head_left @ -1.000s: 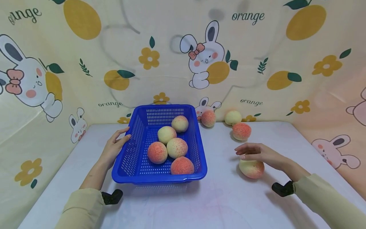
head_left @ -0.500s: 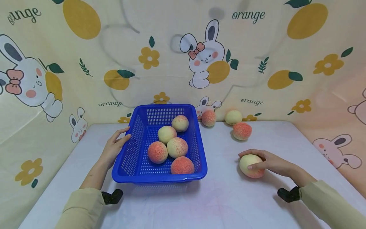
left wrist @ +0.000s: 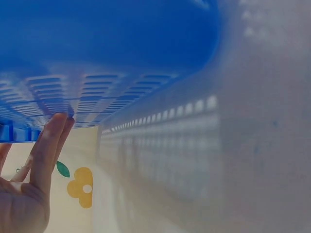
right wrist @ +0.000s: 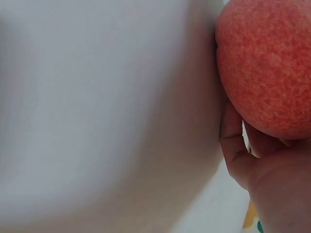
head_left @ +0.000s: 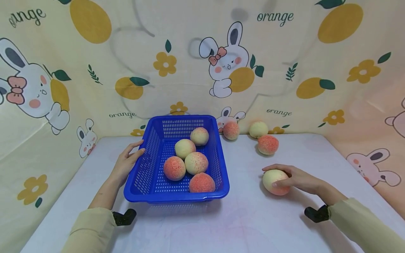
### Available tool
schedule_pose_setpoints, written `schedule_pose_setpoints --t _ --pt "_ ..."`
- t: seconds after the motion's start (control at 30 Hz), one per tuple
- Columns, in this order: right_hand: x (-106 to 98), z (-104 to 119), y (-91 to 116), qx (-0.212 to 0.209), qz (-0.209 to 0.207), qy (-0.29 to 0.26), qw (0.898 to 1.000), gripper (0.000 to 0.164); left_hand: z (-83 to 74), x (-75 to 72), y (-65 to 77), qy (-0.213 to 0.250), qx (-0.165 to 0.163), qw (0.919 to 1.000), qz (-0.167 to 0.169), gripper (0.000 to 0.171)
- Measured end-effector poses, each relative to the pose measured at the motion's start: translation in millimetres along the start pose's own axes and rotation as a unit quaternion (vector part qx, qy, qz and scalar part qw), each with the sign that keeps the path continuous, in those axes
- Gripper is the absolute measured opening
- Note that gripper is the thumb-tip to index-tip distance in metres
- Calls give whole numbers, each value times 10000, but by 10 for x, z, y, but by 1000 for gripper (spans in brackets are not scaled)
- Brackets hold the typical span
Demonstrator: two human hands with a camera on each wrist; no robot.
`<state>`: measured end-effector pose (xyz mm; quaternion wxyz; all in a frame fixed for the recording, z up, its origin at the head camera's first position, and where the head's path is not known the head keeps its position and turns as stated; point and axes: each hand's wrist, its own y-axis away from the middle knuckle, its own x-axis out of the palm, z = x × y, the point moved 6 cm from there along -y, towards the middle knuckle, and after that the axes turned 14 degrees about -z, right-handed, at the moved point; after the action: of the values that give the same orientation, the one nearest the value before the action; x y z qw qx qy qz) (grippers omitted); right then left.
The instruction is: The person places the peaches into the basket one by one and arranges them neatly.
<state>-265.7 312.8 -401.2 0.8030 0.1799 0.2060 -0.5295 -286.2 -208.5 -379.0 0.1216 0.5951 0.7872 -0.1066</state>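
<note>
The right hand (head_left: 295, 178) grips a pale, red-blushed peach (head_left: 270, 177) low at the right of the white desk (head_left: 246, 219). Beside it, a blue basket (head_left: 167, 198) holds five peaches (head_left: 197, 162); the left hand (head_left: 126, 164) touches its side, fingers straight. Behind hangs a cream cloth (head_left: 196, 102) printed with rabbits (head_left: 228, 64) and oranges (head_left: 91, 21).

The right hand (head_left: 297, 180) now grips the pale-and-pink peach (head_left: 269, 179), which has shifted slightly toward the blue basket (head_left: 171, 198).
</note>
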Motion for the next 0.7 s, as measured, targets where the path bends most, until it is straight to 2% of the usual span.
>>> schedule_pose_setpoints --t 0.17,0.5,0.7 --pt "46 71 -85 -160 -31 47 9999 53 -5 -1 5 28 8 10000 27 59" --pt "185 185 -287 -111 -127 -21 9999 55 11 -4 -1 124 -43 9999 12 58" --pt "256 330 -374 -377 -168 -74 9991 54 10 1 -7 119 -1 9999 14 59"
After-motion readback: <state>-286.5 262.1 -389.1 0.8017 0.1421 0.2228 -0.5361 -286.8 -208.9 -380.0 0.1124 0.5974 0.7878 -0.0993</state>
